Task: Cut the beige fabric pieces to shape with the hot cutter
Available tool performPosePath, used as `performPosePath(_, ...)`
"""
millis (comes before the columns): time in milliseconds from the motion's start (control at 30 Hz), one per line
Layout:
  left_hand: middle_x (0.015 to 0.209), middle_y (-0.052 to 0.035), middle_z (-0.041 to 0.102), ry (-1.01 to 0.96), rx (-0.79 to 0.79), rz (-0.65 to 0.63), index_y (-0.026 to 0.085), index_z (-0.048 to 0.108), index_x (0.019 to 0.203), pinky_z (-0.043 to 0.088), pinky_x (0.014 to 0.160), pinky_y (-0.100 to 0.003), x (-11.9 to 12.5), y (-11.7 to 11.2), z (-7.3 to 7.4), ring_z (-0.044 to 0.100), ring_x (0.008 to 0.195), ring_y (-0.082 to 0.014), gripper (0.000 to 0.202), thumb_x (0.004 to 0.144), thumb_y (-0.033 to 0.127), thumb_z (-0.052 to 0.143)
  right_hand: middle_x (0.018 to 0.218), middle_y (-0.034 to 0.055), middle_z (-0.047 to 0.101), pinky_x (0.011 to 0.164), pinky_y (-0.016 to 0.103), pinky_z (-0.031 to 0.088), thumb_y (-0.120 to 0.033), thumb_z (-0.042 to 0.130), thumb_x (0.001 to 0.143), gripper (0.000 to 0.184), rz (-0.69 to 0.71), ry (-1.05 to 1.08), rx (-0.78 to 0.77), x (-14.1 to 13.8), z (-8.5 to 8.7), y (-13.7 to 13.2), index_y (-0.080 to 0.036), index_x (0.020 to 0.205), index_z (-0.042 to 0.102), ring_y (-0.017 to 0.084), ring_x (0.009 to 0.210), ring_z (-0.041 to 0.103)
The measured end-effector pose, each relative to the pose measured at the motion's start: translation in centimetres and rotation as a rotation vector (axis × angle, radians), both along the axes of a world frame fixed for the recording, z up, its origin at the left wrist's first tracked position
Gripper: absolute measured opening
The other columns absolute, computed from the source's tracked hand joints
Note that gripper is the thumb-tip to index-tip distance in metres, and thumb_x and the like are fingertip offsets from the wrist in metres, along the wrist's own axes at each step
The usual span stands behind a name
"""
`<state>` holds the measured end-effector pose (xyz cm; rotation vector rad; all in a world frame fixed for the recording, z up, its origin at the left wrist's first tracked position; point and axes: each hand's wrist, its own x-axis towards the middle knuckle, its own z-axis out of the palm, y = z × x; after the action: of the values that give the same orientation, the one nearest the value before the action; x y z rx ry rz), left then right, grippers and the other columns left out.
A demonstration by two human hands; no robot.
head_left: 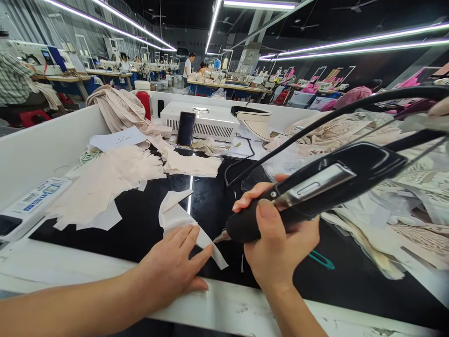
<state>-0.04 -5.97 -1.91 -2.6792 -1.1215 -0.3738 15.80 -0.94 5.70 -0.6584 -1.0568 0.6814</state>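
My left hand (175,262) lies flat with its fingers stretched out, pressing a white fabric piece (175,211) against the black tabletop (140,234). A narrow end of that piece sticks out to the right beyond my fingers. My right hand (277,238) is wrapped round a black corded handheld cutter (308,187) with a silver lever on its top. Its pointed metal tip is close to the fabric's right edge, near my left fingertips; whether it touches cannot be told. Thin white slivers lie beside the tip. Teal tweezers (321,260) rest right of my right wrist.
Stacked pale fabric pieces (115,173) lie left, beside a white box-shaped device (31,206). Behind stand a phone (186,128), a white vented machine (199,119) and a red thread spool (143,105). Lace pieces (414,187) heap up right. The black cord (329,105) arches overhead.
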Motion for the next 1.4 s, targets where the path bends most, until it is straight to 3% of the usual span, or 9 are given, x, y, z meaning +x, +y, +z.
performPosePath(567,0.133,-0.0242,0.06,-0.076,-0.021,-0.062,0.017,0.057,0.129,0.057,0.096,-0.048,-0.6,0.5,0.8,0.062,0.122,-0.0374,0.063,0.084,0.059,0.068,0.082,-0.0045,0.066,0.057,0.028,0.054,-0.022,0.073,0.081,0.031,0.035,-0.002,0.036,-1.1,-0.4,1.2,-0.025,0.108,0.058,0.011,0.059,0.06)
performPosePath(733,0.133,-0.0236,0.06,-0.096,-0.058,-0.074,0.017,0.058,0.128,0.056,0.098,-0.049,-0.8,0.6,1.2,0.061,0.123,-0.0373,0.06,0.084,0.056,0.07,0.082,-0.0055,0.066,0.059,0.027,0.055,-0.022,0.074,0.081,0.024,0.064,-0.03,0.035,-1.4,-0.8,1.8,-0.024,0.098,0.058,0.01,0.06,0.061)
performPosePath(1033,0.136,-0.0201,0.057,-0.101,-0.153,-0.089,0.023,0.059,0.131,0.055,0.1,-0.05,-1.6,0.8,2.0,0.055,0.128,-0.0367,0.051,0.09,0.051,0.065,0.082,-0.0058,0.068,0.059,0.027,0.056,-0.017,0.073,0.082,0.024,0.066,-0.042,0.01,-1.6,-0.7,1.2,-0.025,0.101,0.06,0.01,0.061,0.063)
performPosePath(1400,0.139,-0.0244,0.055,-0.079,-0.163,-0.139,0.02,0.06,0.131,0.054,0.101,-0.053,-2.4,1.0,2.1,0.053,0.131,-0.04,0.053,0.09,0.055,0.061,0.08,-0.0058,0.068,0.057,0.027,0.055,-0.016,0.074,0.08,0.024,0.075,-0.007,0.035,-1.9,-0.6,1.7,-0.025,0.097,0.06,0.011,0.059,0.062)
